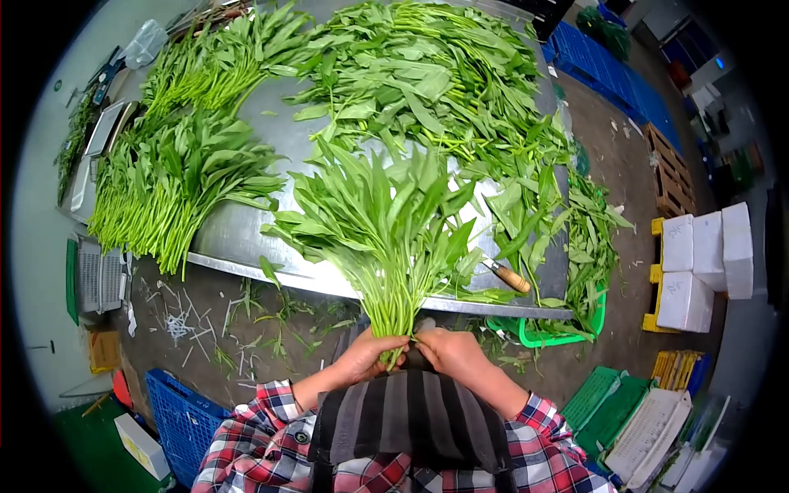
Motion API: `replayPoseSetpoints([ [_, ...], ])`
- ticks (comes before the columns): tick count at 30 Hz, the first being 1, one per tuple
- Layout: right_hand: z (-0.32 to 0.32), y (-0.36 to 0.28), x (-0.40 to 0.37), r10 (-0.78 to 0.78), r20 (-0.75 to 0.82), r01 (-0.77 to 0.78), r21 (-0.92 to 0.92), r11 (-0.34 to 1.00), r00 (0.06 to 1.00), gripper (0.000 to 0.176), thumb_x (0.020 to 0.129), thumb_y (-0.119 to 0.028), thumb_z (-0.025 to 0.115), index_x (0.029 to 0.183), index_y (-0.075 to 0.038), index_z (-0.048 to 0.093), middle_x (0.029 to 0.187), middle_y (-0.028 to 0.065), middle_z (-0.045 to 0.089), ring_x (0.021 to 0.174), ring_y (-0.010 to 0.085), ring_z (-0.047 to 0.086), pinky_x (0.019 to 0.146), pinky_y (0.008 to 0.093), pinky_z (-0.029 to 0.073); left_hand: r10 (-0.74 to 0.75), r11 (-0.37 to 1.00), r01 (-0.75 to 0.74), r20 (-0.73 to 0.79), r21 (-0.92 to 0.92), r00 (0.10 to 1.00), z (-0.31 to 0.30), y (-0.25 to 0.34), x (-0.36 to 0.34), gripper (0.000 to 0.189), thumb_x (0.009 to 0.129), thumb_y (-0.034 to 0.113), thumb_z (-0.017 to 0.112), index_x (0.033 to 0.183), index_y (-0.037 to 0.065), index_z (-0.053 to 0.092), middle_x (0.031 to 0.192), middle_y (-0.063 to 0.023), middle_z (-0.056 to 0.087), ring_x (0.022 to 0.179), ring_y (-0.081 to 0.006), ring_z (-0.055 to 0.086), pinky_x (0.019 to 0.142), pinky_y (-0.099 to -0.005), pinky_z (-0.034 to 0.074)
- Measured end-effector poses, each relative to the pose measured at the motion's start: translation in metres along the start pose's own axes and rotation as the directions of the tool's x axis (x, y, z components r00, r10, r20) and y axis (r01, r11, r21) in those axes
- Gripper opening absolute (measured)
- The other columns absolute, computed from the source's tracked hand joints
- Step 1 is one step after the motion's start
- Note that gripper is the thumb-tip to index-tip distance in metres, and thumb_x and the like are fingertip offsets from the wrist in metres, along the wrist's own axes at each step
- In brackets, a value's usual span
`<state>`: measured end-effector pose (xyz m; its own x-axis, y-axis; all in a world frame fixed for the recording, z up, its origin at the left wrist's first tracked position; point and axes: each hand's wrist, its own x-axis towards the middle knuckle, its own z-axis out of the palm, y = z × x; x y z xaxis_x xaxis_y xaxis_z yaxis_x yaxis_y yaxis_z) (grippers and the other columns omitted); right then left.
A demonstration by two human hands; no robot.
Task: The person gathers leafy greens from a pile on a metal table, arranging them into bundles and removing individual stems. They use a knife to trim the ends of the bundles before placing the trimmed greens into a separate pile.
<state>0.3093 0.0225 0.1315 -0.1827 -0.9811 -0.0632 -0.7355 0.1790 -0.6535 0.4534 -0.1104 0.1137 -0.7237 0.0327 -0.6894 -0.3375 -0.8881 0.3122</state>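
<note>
My left hand (367, 358) is wrapped round the lower stems of a bunch of water spinach (386, 222), whose leaves fan out over the front edge of the metal table (246, 238). Close against the right side of those stems is my right hand (452, 352), its fingers closed. What its fingertips pinch, if anything, is too small to make out. A knife with a wooden handle (511, 278) lies on the table to the right of the bunch, its blade partly under leaves.
Bundled greens (164, 181) lie at the table's left, and a large loose heap (427, 74) covers the back. A green basket (534, 333) with leaves stands below the right front corner. White boxes (690, 255) and a blue crate (181, 427) stand on the floor.
</note>
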Motion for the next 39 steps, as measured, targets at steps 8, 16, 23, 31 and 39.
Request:
replayPoseSetpoints([
  [8, 0.006, 0.006, 0.001, -0.311, 0.143, 0.314, 0.000, 0.949, 0.940, 0.005, 0.073, -0.010, 0.056, 0.071, -0.009, 0.051, 0.065, 0.0051, 0.051, 0.057, 0.0229, 0.058, 0.046, 0.0337, 0.045, 0.178, 0.978, -0.162, -0.111, 0.135, 0.978, 0.016, -0.002, -0.005, 0.012, 0.084, 0.010, 0.058, 0.092, 0.005, 0.050, 0.061, -0.0051, 0.050, 0.044, -0.0111, 0.045, 0.037, -0.0226, 0.029],
  [16, -0.009, -0.004, -0.003, -0.313, 0.192, 0.298, 0.102, 0.949, 0.930, 0.005, 0.075, -0.011, 0.054, 0.079, -0.010, 0.055, 0.071, 0.0044, 0.053, 0.062, 0.0223, 0.059, 0.050, 0.0327, 0.046, 0.413, 0.898, -0.361, -0.194, 0.252, 0.890, 0.026, -0.004, -0.007, 0.022, 0.079, 0.002, 0.060, 0.096, 0.005, 0.046, 0.062, -0.0035, 0.050, 0.039, -0.0104, 0.043, 0.033, -0.0231, 0.029],
  [23, -0.045, -0.001, 0.002, -0.022, -0.051, 0.012, -0.188, 0.982, 0.998, 0.023, 0.078, -0.030, 0.061, 0.083, -0.008, 0.065, 0.078, 0.0118, 0.059, 0.079, 0.0271, 0.059, 0.063, 0.0416, 0.046, 0.326, 0.942, -0.286, -0.277, 0.175, 0.904, 0.019, 0.013, -0.003, 0.033, 0.080, 0.004, 0.058, 0.105, 0.008, 0.037, 0.076, -0.0069, 0.052, 0.049, -0.0145, 0.050, 0.035, -0.0237, 0.036],
  [31, 0.014, 0.004, 0.041, 0.383, 0.273, -0.451, 0.725, 0.521, 0.882, 0.046, 0.090, -0.043, 0.048, 0.081, 0.001, 0.059, 0.060, 0.0108, 0.055, 0.054, 0.0192, 0.054, 0.052, 0.0318, 0.042, 0.438, 0.861, -0.365, -0.153, 0.354, 0.886, 0.038, 0.001, -0.027, 0.038, 0.084, 0.002, 0.054, 0.118, 0.004, 0.037, 0.087, -0.0110, 0.058, 0.059, -0.0162, 0.058, 0.049, -0.0248, 0.046],
  [39, 0.016, 0.012, 0.034, 0.369, 0.635, -0.603, 0.769, -0.212, 0.679, 0.041, 0.095, -0.040, 0.039, 0.095, -0.002, 0.055, 0.065, 0.0060, 0.057, 0.049, 0.0119, 0.049, 0.045, 0.0256, 0.041, 0.051, 0.971, -0.036, 0.057, -0.237, 0.997, -0.009, -0.001, -0.018, 0.043, 0.092, 0.025, 0.035, 0.124, -0.003, 0.044, 0.117, -0.0192, 0.055, 0.103, -0.0313, 0.056, 0.092, -0.0440, 0.043],
])
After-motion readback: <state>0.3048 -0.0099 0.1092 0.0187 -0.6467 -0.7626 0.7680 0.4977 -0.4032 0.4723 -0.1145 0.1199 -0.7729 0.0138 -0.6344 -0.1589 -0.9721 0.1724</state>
